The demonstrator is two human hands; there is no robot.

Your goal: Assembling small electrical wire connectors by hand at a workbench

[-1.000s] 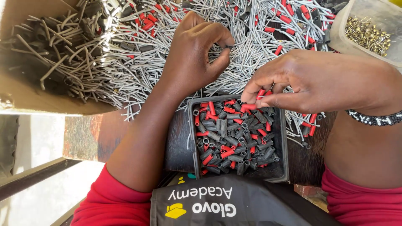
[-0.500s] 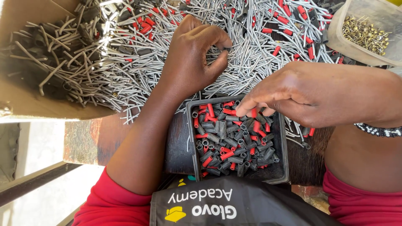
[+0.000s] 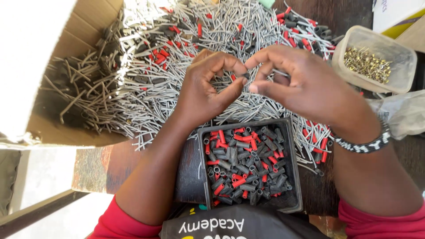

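My left hand [image 3: 208, 90] and my right hand [image 3: 305, 84] meet fingertip to fingertip above a heap of thin grey metal pins [image 3: 177, 75] mixed with red and black sleeves. Between the thumbs and forefingers sits a small dark piece, pinched by both hands; what it is I cannot tell. Just below the hands stands a black square tray [image 3: 293, 177] filled with short black and red tube pieces [image 3: 241, 170]. A beaded black-and-white bracelet [image 3: 363, 145] circles my right wrist.
An open cardboard box [image 3: 66, 48] lies at the left with its flap down under the pins. A clear plastic tub [image 3: 398, 75] of small brass parts stands at the right. A crumpled clear bag [image 3: 398, 115] lies beside it. A dark apron covers my lap.
My right hand has risen from over the black tray to meet my left hand above the pins. The view has shifted slightly.
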